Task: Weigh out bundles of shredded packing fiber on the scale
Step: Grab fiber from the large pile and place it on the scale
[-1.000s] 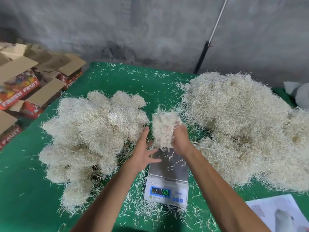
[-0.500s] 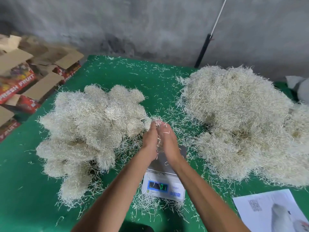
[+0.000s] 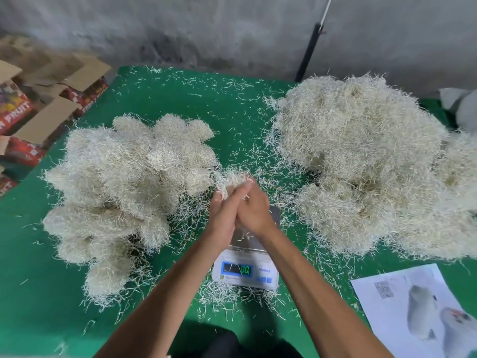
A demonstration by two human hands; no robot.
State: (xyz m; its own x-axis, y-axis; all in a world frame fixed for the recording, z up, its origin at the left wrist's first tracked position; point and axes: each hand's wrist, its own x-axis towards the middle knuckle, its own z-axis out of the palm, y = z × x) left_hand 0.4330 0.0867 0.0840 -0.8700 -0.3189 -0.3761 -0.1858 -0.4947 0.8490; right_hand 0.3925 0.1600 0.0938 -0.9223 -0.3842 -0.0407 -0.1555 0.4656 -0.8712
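Above the scale [image 3: 246, 263], the left hand [image 3: 224, 215] and right hand [image 3: 254, 210] were pressed together, fingers gripping a small bundle of shredded fiber [image 3: 230, 181] that stuck out past the fingertips. Most of the weighing plate lay hidden under the hands; its display digits were hard to read. Heaps of fiber sat on the green tabletop [image 3: 31, 293]: the left pile [image 3: 124, 182] and the larger right pile [image 3: 366, 161]. Open cardboard boxes [image 3: 38, 109] stood at far left, contents unclear. A printed sheet [image 3: 418, 311] was cut off at the lower right.
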